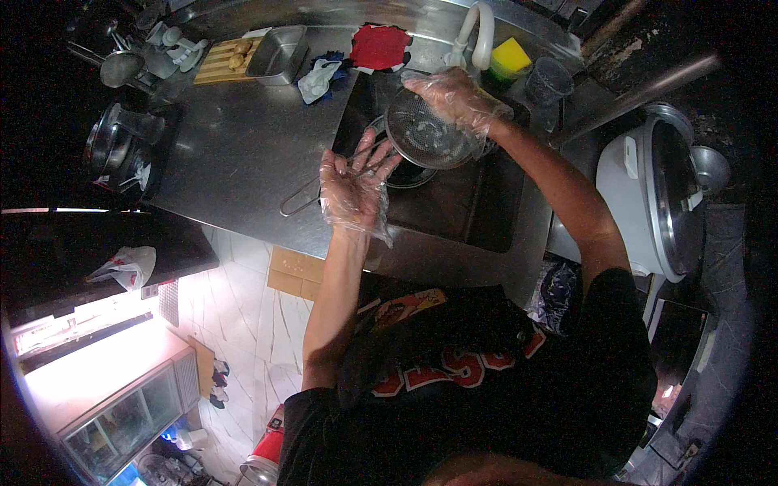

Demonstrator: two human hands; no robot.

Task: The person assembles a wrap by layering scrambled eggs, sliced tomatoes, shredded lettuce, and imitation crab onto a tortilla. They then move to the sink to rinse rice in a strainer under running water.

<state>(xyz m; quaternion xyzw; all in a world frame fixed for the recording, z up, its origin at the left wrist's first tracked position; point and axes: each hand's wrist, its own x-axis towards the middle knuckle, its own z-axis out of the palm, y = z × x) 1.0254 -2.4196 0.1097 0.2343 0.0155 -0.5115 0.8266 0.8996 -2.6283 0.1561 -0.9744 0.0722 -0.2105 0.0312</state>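
Over the dark sink (pixel 486 194), a round metal mesh strainer (pixel 429 134) is tilted, with whitish wet patches on its mesh. My left hand (pixel 356 186), in a clear plastic glove, is palm up and holds the strainer's wire handle, whose looped end sticks out to the left. The left fingers are partly spread along the handle. My right hand (pixel 458 99), gloved the same way, grips the strainer's far right rim; some of its fingertips are hidden. Below the strainer, the edge of a round metal vessel (pixel 409 180) shows in the sink.
A white faucet (pixel 476 32), a yellow-green sponge (pixel 510 58) and a clear container (pixel 549 81) stand behind the sink. Leftward are a red cloth (pixel 381 46), a metal pan (pixel 279 57) and a striped board (pixel 223 61). A large white lidded cooker (pixel 636 194) stands right.
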